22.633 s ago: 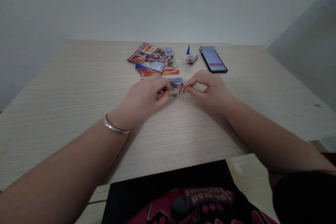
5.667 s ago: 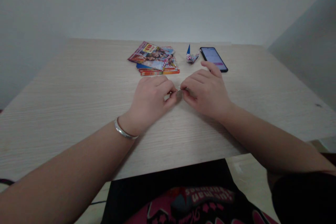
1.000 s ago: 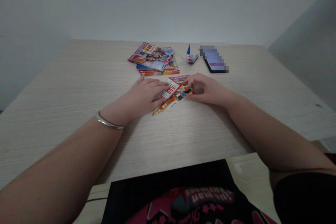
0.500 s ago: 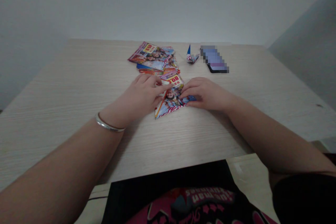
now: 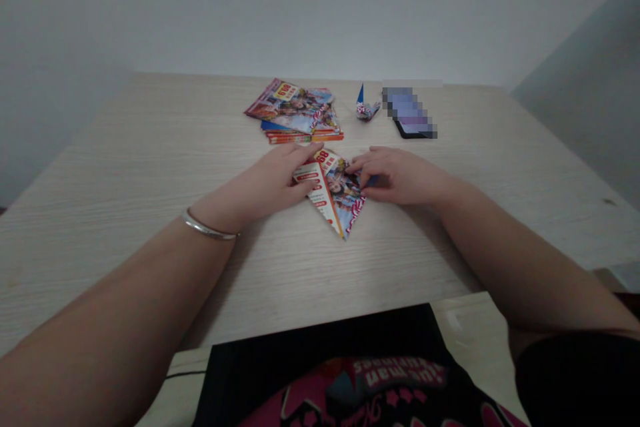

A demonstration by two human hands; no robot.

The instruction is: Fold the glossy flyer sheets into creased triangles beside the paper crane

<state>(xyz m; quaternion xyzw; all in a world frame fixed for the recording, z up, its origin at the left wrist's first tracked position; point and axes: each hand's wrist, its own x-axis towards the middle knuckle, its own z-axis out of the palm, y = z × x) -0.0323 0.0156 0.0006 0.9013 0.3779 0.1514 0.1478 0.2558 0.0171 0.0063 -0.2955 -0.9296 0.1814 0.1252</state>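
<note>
A folded sheet of printed paper [image 5: 345, 193] lies on the table between my hands, one corner pointing toward me. Its left flap shows white with red marks and an orange edge; the rest carries a colourful picture. My left hand [image 5: 273, 177] grips the left side, index finger near the top and thumb on the white flap. At the right edge, my right hand [image 5: 400, 175] pinches the paper between curled fingers and thumb, hiding part of that corner.
Behind the hands lies a pile of colourful printed papers [image 5: 293, 107]. To its right stands a small folded paper crane [image 5: 366, 110] with a blue point, beside a phone [image 5: 410, 113] with a blurred screen. A wall rises behind the pale wooden table [image 5: 125, 147].
The folded paper has turned, its front corner swinging right and toward me. More of the white flap shows beside my left hand. My right hand has shifted slightly right.
</note>
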